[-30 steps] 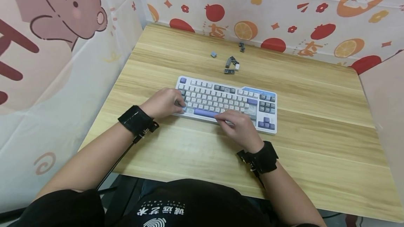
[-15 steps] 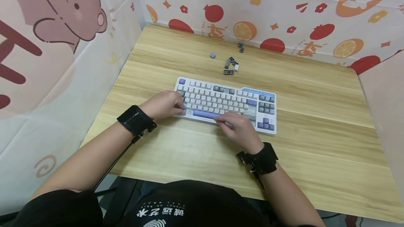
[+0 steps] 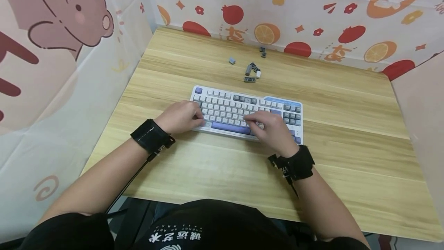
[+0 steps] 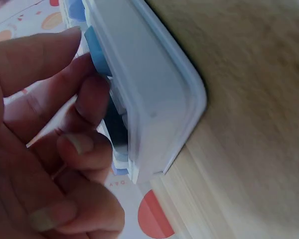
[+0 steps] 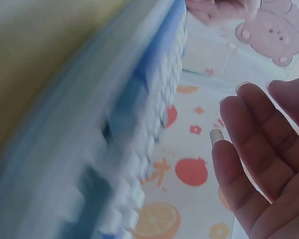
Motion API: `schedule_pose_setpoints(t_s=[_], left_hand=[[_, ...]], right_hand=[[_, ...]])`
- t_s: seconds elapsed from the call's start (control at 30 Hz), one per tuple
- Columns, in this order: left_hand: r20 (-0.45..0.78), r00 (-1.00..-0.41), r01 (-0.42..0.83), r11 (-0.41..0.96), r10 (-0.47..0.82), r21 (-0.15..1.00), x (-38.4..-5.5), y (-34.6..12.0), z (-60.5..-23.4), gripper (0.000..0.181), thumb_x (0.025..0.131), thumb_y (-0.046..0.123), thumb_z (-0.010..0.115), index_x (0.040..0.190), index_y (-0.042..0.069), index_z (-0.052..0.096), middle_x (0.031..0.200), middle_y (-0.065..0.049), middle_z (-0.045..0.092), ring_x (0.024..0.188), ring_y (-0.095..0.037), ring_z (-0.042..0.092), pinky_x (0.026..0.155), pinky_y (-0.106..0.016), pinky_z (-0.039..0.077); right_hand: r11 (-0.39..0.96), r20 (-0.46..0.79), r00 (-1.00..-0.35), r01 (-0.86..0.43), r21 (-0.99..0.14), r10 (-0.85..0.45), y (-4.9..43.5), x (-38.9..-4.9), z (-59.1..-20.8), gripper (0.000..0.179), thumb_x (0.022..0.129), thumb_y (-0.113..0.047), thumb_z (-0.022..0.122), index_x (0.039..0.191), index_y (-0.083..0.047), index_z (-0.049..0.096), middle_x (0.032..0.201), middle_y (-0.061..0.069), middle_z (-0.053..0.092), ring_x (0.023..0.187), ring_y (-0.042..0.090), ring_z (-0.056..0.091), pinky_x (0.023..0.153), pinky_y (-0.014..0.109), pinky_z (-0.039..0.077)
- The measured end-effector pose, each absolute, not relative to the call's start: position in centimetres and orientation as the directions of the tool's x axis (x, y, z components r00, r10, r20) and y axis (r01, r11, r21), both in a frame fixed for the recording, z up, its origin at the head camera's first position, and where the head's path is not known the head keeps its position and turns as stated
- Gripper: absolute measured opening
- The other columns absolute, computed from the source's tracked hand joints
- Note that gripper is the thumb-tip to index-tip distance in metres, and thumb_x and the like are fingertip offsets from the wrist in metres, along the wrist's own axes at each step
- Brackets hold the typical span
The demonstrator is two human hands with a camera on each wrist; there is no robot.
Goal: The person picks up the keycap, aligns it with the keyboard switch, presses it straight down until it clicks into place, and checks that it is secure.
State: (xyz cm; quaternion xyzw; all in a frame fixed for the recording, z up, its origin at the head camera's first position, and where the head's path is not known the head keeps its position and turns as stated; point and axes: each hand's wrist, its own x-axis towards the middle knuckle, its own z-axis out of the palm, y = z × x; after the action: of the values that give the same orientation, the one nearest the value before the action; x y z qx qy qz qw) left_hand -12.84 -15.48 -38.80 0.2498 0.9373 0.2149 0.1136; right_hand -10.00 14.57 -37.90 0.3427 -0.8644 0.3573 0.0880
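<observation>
A white keyboard (image 3: pixel 225 108) with white, grey and purple keycaps lies on the table. At its near left corner my left hand (image 3: pixel 180 117) curls inward. In the left wrist view, the thumb and a finger pinch a blue keycap (image 4: pixel 98 52) at the keyboard's edge, the other fingers folded below. My right hand (image 3: pixel 272 128) hovers over the right-middle keys, just beyond the end of the purple spacebar (image 3: pixel 230 127). Seen from the right wrist, its fingers (image 5: pixel 261 129) are loosely extended, the thumb apart from them and nothing between. The hand hides part of the keyboard's right side.
Loose dark pieces (image 3: pixel 249 80), a white keycap (image 3: pixel 258 74) and a light blue keycap (image 3: pixel 232 60) lie beyond the keyboard. Farther back are small dark pieces (image 3: pixel 263 54). Printed curtains (image 3: pixel 263 3) border the wooden table (image 3: pixel 347 126) at the back and left.
My right hand has lifted from the spacebar's right end and moved away from me and slightly right, over the keys. The left hand stays at the keyboard's left corner.
</observation>
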Motion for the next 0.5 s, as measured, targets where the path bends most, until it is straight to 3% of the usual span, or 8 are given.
schedule_pose_setpoints(t_s=[0.13,0.3,0.5], left_hand=[[-0.095,-0.893,0.357,0.82,0.44,0.447,-12.8,-15.1,-38.7,0.022,0.086,0.027,0.076,0.068,0.016,0.075,0.068,0.002,0.063,0.06,-0.015,0.051,0.054,-0.029,0.037],[-0.044,-0.924,0.332,0.851,0.381,0.407,-12.5,-14.8,-38.7,0.02,0.085,0.028,0.077,0.069,0.014,0.076,0.072,0.002,0.068,0.06,-0.014,0.056,0.054,-0.03,0.042],[0.021,-0.923,0.364,0.857,0.383,0.365,-11.8,-14.5,-39.1,0.027,0.087,0.029,0.076,0.066,0.013,0.07,0.069,0.001,0.062,0.057,-0.013,0.052,0.051,-0.031,0.042]], right_hand=[[0.574,0.338,-0.795,-0.6,-0.557,-0.504,15.1,-12.4,-36.3,0.016,0.093,-0.011,0.067,0.106,-0.008,0.075,0.101,0.004,0.075,0.09,0.015,0.07,0.079,0.032,0.057],[0.679,0.189,-0.861,-0.492,-0.545,-0.472,15.5,-16.4,-34.4,0.019,0.096,-0.016,0.064,0.109,-0.008,0.075,0.106,0.007,0.074,0.091,0.018,0.068,0.081,0.036,0.056],[0.799,-0.02,-0.868,-0.447,-0.401,-0.496,15.3,-21.7,-34.5,0.022,0.096,-0.016,0.062,0.113,-0.005,0.073,0.109,0.011,0.071,0.096,0.024,0.066,0.086,0.04,0.053]])
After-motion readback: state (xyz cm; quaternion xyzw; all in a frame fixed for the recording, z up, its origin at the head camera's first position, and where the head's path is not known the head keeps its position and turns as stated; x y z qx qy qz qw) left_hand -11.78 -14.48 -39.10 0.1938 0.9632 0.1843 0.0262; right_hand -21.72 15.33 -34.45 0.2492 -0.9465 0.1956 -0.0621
